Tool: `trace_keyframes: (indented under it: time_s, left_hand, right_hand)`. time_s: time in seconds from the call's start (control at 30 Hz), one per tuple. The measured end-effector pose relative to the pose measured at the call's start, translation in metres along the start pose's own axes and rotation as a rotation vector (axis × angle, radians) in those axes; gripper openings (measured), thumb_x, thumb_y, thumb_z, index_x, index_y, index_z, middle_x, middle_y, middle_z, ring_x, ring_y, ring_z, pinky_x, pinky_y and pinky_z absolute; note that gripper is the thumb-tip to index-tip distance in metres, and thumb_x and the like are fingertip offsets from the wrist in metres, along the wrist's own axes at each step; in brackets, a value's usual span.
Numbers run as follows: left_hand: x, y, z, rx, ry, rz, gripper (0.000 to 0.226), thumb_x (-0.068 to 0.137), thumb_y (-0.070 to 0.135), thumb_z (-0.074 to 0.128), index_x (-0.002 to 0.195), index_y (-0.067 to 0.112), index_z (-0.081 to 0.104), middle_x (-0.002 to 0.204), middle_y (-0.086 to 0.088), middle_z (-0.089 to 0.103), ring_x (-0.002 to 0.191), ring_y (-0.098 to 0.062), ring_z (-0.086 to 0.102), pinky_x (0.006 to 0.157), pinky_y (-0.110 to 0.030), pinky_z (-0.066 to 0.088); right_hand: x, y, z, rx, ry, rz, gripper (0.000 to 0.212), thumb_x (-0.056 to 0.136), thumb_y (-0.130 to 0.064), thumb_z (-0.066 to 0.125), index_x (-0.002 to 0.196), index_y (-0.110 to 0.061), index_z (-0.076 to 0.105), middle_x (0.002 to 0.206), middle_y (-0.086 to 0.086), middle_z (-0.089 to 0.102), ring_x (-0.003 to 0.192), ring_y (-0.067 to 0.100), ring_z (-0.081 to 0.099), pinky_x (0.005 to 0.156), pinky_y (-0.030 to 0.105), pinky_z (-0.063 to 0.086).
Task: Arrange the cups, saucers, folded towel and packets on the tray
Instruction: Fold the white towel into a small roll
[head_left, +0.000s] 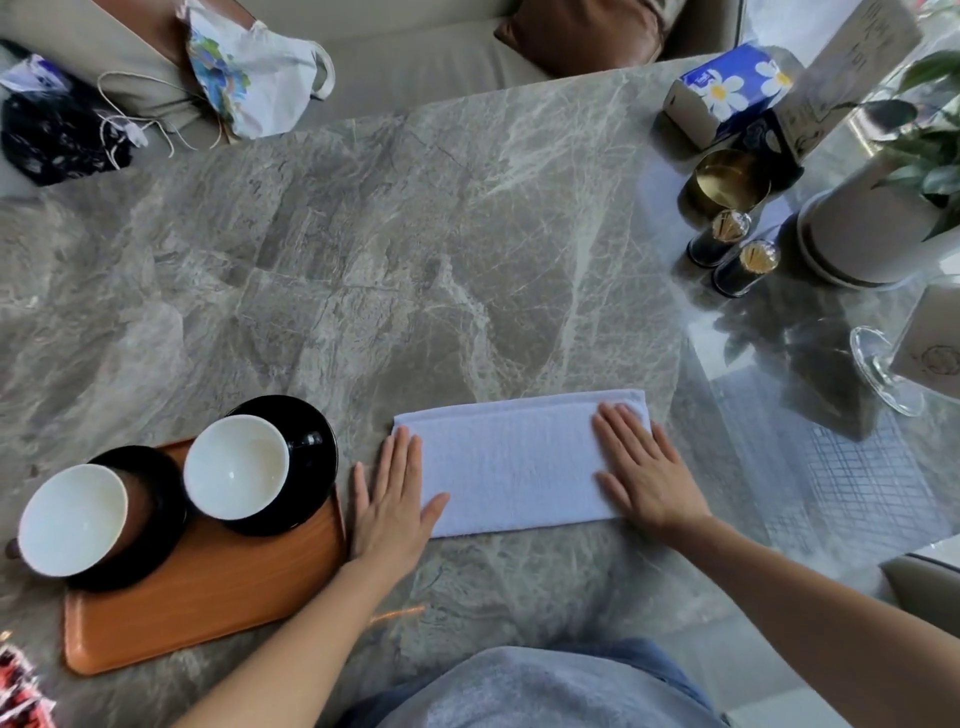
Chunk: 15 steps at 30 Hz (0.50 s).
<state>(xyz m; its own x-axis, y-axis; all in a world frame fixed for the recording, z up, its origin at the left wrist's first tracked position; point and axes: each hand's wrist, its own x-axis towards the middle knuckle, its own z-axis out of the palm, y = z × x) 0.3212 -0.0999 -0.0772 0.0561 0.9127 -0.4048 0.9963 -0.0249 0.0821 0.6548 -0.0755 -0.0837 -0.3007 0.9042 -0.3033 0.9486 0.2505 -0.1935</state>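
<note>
A white folded towel (511, 462) lies flat on the marble table near the front edge. My left hand (390, 499) presses its left end with straight fingers. My right hand (641, 467) lies flat on its right end. To the left sits an orange-brown tray (208, 603). On it stand two white cups, one (72, 519) at the left and one (236, 466) at the right, each on a black saucer (311, 441). The right saucer overhangs the tray's far edge. Red patterned packets (21, 691) show at the bottom left corner.
At the right stand a tissue pack (727, 88), a brass cup (727, 179), two toothpick holders (732, 254), a white plant pot (867, 234) and a glass dish (883, 369). A floral bag (244, 67) and dark cloth (57, 130) lie on the sofa behind.
</note>
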Motion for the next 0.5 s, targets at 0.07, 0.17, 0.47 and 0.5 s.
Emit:
trace_keyframes:
  time_s: [0.07, 0.17, 0.47, 0.5]
  left_hand:
    - [0.0, -0.001, -0.002, -0.002, 0.018, 0.008, 0.088, 0.075, 0.067, -0.023, 0.146, 0.017, -0.007, 0.157, 0.0, -0.009, 0.144, -0.019, -0.008, 0.116, -0.051, 0.003]
    - [0.0, 0.0, -0.006, -0.017, 0.021, 0.018, 0.09, 0.075, 0.068, -0.022, 0.146, 0.016, -0.003, 0.156, 0.0, -0.008, 0.144, -0.02, -0.007, 0.115, -0.053, 0.002]
    - [-0.032, 0.045, -0.025, -0.439, -0.056, 0.36, 0.053, 0.091, 0.027, 0.042, 0.141, 0.031, 0.026, 0.121, 0.007, 0.052, 0.109, -0.014, 0.052, 0.091, -0.033, 0.044]
    - [-0.034, 0.047, -0.023, -0.423, -0.082, 0.363, 0.054, 0.092, 0.032, 0.041, 0.143, 0.033, 0.021, 0.124, 0.008, 0.049, 0.112, -0.012, 0.048, 0.094, -0.032, 0.04]
  right_hand:
    - [0.001, -0.003, -0.003, 0.002, -0.009, 0.003, 0.067, 0.094, -0.05, 0.02, 0.151, -0.017, 0.007, 0.158, -0.001, 0.005, 0.147, 0.016, 0.004, 0.118, 0.037, -0.004]
    - [0.0, -0.007, -0.008, 0.009, 0.013, 0.004, 0.068, 0.091, -0.049, 0.024, 0.151, -0.017, 0.013, 0.159, -0.001, 0.007, 0.147, 0.018, 0.006, 0.119, 0.044, -0.001]
    - [0.055, -0.066, -0.041, -0.031, 0.074, -0.317, 0.048, 0.074, -0.012, 0.055, 0.121, -0.021, 0.054, 0.13, 0.0, 0.053, 0.126, 0.025, 0.044, 0.111, 0.051, 0.026]
    - [0.062, -0.071, -0.043, -0.044, 0.042, -0.358, 0.046, 0.077, -0.013, 0.052, 0.122, -0.021, 0.053, 0.13, 0.001, 0.052, 0.125, 0.026, 0.044, 0.109, 0.048, 0.029]
